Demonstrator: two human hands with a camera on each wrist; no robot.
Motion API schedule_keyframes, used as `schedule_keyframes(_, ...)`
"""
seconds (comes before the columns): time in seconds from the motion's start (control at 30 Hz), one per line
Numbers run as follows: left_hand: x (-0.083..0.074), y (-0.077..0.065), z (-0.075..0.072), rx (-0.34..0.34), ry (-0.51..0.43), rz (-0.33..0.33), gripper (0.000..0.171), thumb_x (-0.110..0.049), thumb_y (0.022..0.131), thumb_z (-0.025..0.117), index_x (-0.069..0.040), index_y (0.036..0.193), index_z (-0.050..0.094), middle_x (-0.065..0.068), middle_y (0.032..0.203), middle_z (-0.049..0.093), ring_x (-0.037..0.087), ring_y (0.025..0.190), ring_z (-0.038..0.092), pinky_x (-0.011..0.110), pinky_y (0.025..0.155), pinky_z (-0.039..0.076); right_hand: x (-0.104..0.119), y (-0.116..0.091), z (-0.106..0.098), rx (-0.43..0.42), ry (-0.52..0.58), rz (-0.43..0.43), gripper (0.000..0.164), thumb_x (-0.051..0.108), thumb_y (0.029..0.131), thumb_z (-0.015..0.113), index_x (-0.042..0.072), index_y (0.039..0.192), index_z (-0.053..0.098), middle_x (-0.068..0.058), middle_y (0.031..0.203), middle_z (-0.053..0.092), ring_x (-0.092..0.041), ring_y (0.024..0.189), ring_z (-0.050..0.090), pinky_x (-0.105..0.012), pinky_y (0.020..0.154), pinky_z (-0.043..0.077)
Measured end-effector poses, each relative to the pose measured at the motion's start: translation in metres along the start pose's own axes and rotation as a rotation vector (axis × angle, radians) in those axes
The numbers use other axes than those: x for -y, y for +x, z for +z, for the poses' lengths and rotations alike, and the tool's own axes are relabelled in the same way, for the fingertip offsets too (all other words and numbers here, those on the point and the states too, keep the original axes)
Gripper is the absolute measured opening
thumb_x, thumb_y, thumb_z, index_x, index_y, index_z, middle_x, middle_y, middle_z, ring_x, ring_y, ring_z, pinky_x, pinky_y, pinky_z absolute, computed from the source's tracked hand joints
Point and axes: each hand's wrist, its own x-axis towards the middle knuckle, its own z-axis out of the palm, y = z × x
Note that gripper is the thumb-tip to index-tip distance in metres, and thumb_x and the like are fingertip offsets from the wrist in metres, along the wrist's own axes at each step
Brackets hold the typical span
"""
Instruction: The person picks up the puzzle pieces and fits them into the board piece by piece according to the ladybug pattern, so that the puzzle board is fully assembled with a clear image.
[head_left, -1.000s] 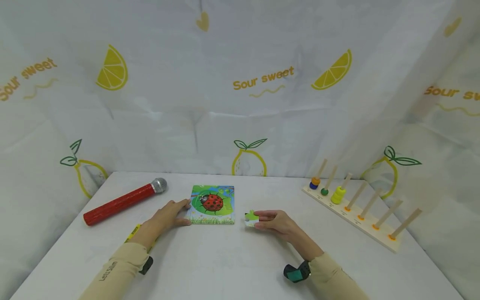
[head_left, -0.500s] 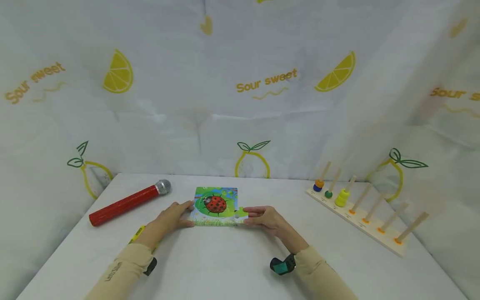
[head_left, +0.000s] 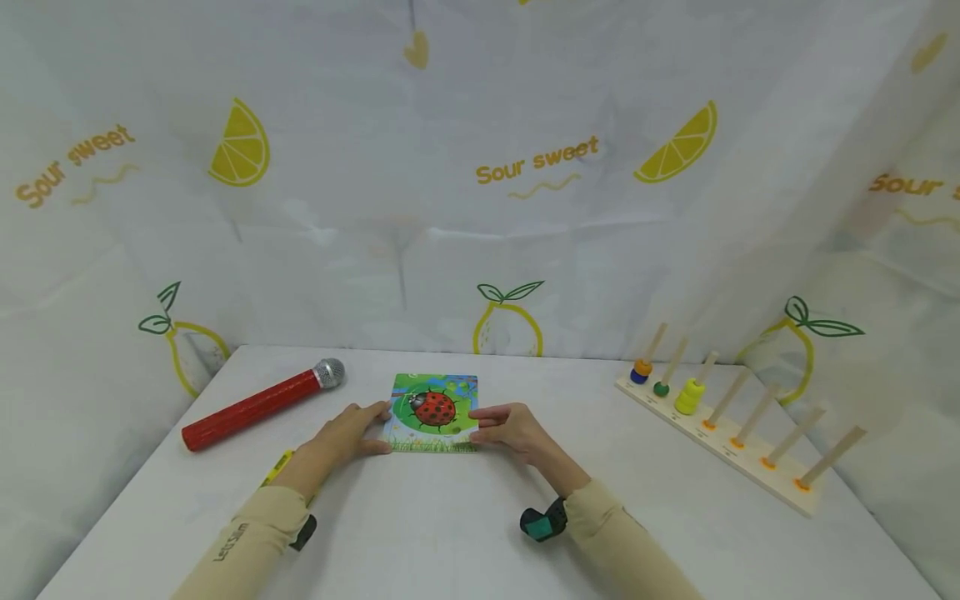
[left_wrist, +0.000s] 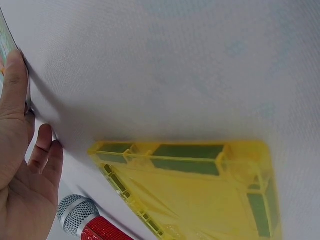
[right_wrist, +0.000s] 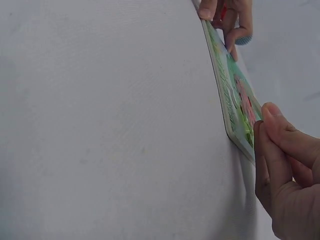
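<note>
A square ladybug jigsaw puzzle [head_left: 433, 412] lies flat on the white table, green with a grass strip along its near side. My left hand [head_left: 341, 437] rests at its left edge, thumb by the near corner and fingers farther up. My right hand [head_left: 517, 433] pinches the puzzle piece at the lower right, thumb and fingertips right at the edge. That piece sits in line with the picture and is largely covered by the fingers. In the right wrist view, the right thumb and fingers [right_wrist: 280, 130] meet at the puzzle's near end.
A red toy microphone [head_left: 258, 408] lies at the left. Beside my left forearm is a yellow translucent plastic frame [left_wrist: 200, 185], partly hidden in the head view. A wooden peg board [head_left: 720, 442] with coloured beads stands at the right. A printed cloth hangs behind the table.
My right hand has moved left with the piece, from apart on the table into the puzzle's lower right. The left hand has stayed at the left edge. The head view has shifted slightly.
</note>
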Motion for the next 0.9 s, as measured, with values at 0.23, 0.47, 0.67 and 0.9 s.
schedule_keyframes(0.23,0.001,0.000,0.001,-0.003,0.010,0.005,0.067,-0.028,0.082,0.075,-0.006,0.139,0.048,0.017,0.131,0.054,0.042,0.121,0.046,0.062,0.095,0.040,-0.002,0.005,0.007,-0.039,-0.123,-0.022,0.035,-0.010,0.076,0.074,-0.011,0.110,0.066,-0.010,0.088,0.069,-0.008,0.074,0.059,-0.026,0.069,0.057)
schedule_keyframes(0.47,0.001,0.000,0.001,-0.011,0.013,0.014,0.066,-0.028,0.082,0.075,-0.005,0.138,0.048,0.017,0.129,0.055,0.040,0.118,0.048,0.061,0.094,0.041,0.001,0.008,0.014,-0.060,-0.207,-0.065,0.032,-0.009,0.074,0.076,-0.010,0.106,0.068,-0.014,0.086,0.069,-0.008,0.072,0.058,-0.023,0.064,0.055)
schedule_keyframes(0.67,-0.002,0.001,0.000,-0.009,0.009,0.017,0.065,-0.029,0.082,0.074,-0.005,0.137,0.049,0.017,0.129,0.055,0.039,0.119,0.048,0.060,0.095,0.040,0.004,0.007,0.016,-0.069,-0.250,-0.078,0.031,-0.010,0.074,0.076,-0.010,0.104,0.069,-0.016,0.086,0.067,-0.010,0.072,0.056,-0.022,0.063,0.054)
schedule_keyframes(0.9,0.000,0.001,-0.001,-0.002,0.021,0.020,0.065,-0.030,0.082,0.074,-0.005,0.136,0.050,0.015,0.129,0.056,0.040,0.119,0.048,0.061,0.095,0.040,0.004,0.006,0.018,-0.075,-0.397,-0.144,0.031,-0.001,0.073,0.080,-0.005,0.102,0.071,-0.011,0.087,0.069,-0.013,0.078,0.060,-0.022,0.065,0.052)
